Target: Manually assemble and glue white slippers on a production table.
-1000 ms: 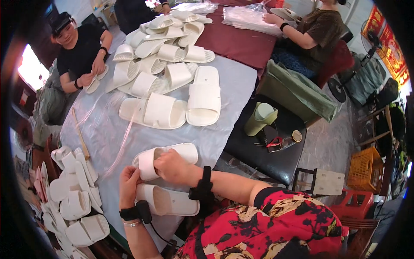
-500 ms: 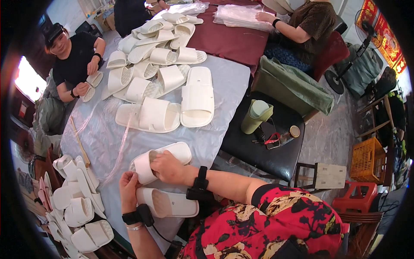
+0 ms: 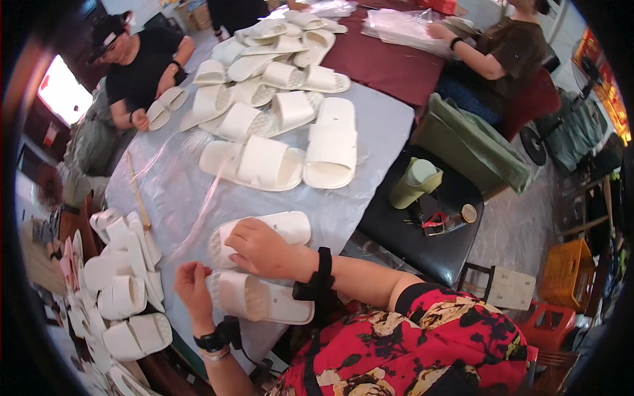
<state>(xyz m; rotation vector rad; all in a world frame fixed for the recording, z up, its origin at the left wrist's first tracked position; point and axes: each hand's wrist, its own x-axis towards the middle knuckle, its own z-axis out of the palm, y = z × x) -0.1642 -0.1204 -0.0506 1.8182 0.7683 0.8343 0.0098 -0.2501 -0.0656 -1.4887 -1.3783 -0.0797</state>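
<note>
Head camera view shows the left hand [image 3: 193, 288] with its fingers bent and the thumb near the forefinger; whether anything is pinched between them cannot be told. It is raised just beside the strap end of the lower slipper [image 3: 230, 292], a white one lying sole down with its strap toward the person's left. The right hand [image 3: 263, 249] is bent over the upper slipper [image 3: 290, 226], fingers curled and close together, covering much of the strap; whether they grip or only touch it is hidden. Both slippers lie near each other on the pale plastic sheet [image 3: 173, 221] at the table's near side. A black wristband [image 3: 319, 276] circles the right wrist, and a bracelet [image 3: 215, 355] the left. Farther up the sheet lie two more white slippers, a sideways slipper [image 3: 271, 160] touching or nearly touching an upright slipper [image 3: 331, 146], with a slipper heap [image 3: 281, 63] behind. Left of the hands stands a second slipper stack [image 3: 122, 297], near a thin wooden stick [image 3: 137, 191]. At the far left, a co-worker [image 3: 148, 63] in black holds a slipper pair [image 3: 166, 109]; to the right, a green cup holder [image 3: 413, 188] stands on a black seat [image 3: 422, 247].
</note>
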